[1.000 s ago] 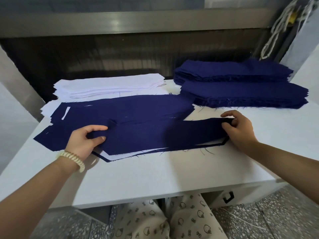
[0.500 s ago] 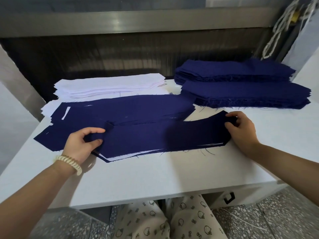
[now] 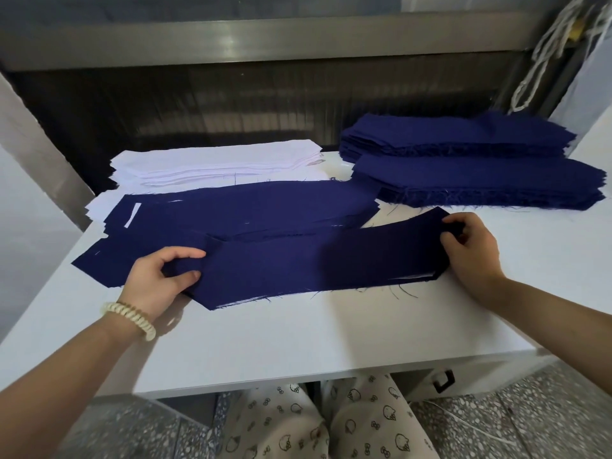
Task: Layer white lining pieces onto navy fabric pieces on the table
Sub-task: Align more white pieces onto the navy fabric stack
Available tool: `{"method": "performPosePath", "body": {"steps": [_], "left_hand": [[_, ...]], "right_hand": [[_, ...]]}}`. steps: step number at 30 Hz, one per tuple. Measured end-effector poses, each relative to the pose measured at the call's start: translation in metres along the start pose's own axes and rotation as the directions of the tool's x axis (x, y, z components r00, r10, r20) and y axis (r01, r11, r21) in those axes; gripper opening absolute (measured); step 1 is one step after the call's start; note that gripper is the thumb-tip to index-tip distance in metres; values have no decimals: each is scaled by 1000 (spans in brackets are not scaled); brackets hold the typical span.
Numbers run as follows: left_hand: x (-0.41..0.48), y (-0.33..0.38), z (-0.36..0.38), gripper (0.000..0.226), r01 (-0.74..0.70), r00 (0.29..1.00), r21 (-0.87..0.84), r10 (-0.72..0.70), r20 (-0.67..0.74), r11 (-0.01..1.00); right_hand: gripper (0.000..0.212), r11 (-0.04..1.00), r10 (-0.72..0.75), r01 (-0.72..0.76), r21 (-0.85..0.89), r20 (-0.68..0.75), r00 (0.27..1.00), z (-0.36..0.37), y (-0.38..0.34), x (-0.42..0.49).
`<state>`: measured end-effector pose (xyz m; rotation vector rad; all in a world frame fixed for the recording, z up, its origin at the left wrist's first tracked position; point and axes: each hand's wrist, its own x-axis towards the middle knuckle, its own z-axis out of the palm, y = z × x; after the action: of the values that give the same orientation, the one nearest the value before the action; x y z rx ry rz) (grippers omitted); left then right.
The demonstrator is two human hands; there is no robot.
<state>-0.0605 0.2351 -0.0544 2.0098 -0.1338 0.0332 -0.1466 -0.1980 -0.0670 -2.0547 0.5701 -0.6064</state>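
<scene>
Your left hand [image 3: 159,279] pinches one end of the navy piece [image 3: 314,263] between thumb and curled fingers; your right hand [image 3: 470,250] pinches the other end, both forearms reaching forward.

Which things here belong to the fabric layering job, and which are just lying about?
Job: navy piece, held at its ends by left hand and right hand; white lining stack; navy stacks; layered pieces behind it.
Lying about: white cord hanging top right; drawer handle under the table.
</scene>
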Motion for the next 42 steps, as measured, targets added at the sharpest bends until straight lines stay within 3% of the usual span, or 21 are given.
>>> {"method": "performPosePath", "body": {"steps": [7, 12, 15, 18, 22, 28, 32, 37, 42], "left_hand": [[-5, 1, 3, 37, -45, 999, 154, 45, 6, 987], [-5, 2, 5, 34, -73, 997, 287, 78, -3, 955], [-4, -1, 5, 46, -82, 994, 486, 106, -22, 870], [-4, -3, 6, 67, 37, 995, 678, 34, -91, 734], [-8, -3, 9, 69, 28, 995, 725, 49, -85, 688], [-6, 5, 6, 52, -34, 999, 618, 22, 28, 786], [-8, 4, 12, 40, -176, 984, 477, 158, 78, 861], [-9, 0, 18, 55, -288, 955, 247, 295, 6, 925], [-8, 1, 18, 52, -288, 940, 96, 300, -161, 953]], "right_hand": [[23, 998, 9, -8, -61, 12, 1000, 0, -2, -3], [20, 970, -51, 50, -238, 1, 999, 0, -2, -3], [38, 916, -138, 108, -387, -52, 989, 1, -5, -5], [49, 853, -128, 130, -505, 39, 991, 3, -6, -7], [56, 807, -123, 191, -559, 157, 980, 5, -7, -8], [47, 822, -234, 370, -433, 336, 912, 8, -9, -11], [42, 802, -349, 486, -346, 390, 852, 6, -8, -11], [43, 742, -530, 620, -254, 344, 775, 5, -2, -13], [38, 589, -732, 767, -253, 234, 639, 7, -11, -10]]}}
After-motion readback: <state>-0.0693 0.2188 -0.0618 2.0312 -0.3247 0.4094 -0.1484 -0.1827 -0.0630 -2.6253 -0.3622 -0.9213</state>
